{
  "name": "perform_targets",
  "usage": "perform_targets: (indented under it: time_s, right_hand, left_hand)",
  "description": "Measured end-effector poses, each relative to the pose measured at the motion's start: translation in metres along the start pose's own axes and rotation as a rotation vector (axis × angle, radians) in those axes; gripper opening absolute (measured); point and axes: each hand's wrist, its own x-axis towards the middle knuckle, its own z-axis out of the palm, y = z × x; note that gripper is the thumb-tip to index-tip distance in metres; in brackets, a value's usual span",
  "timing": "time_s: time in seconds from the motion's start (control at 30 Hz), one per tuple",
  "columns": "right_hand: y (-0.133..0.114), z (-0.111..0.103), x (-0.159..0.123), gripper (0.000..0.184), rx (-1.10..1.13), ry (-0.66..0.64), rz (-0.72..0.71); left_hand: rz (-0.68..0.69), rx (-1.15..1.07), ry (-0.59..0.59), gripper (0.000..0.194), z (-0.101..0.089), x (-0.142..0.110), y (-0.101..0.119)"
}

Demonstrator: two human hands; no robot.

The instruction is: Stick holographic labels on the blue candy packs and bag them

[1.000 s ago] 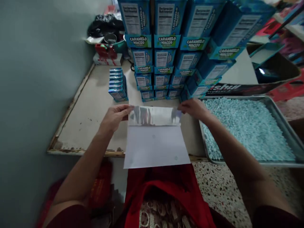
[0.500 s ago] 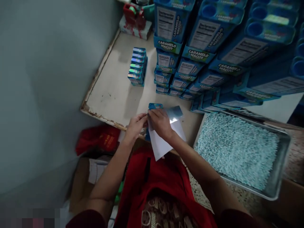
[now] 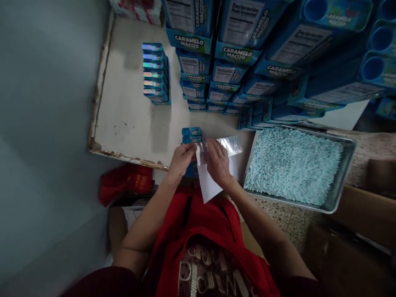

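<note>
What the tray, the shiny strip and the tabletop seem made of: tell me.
Tray: bare metal, probably, from its smooth grey sheen. Shiny strip: plastic film or foil, judging by its glossy glare. Tabletop: perhaps painted wood, off-white and dull, with brown showing at chipped edges.

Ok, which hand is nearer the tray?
Right. The right hand is left of the tray, over the sheet; the left hand is farther left, at the sheet's edge.

The scene was dimly lit; glare was thrown off the silvery strip (image 3: 232,145), soft shadows were cast on the tabletop (image 3: 123,99), and edges were stretched.
</note>
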Motion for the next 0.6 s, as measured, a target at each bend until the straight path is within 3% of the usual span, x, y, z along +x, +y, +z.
perform_targets:
  time_s: [0.07,0.2,0.33,0.5,0.6]
  right_hand:
    - [-0.002,-0.003,0.003,0.05,0.005,-0.001,0.04]
    - [-0.007,0.004,0.013,0.048,-0.021,-0.126,0.015]
    - [-0.015,0.022,0.023,0.05,-0.047,-0.214,-0.03]
    - [-0.023,0.04,0.025,0.048,-0.024,-0.225,-0.024]
    - [-0.025,0.043,0.016,0.05,-0.024,-0.21,-0.016]
  left_hand:
    - [-0.018,0.033,0.003,0.028,-0.001,-0.003,0.0]
    - [0.025,0.079,0.019,0.03,-0.007,-0.002,-0.006]
    - [0.141,0.252,0.144,0.029,-0.017,0.006,-0.013]
    - [0.198,0.354,0.239,0.032,-0.02,0.015,-0.016]
    - [0.157,0.267,0.2,0.031,-0.017,0.016,-0.018]
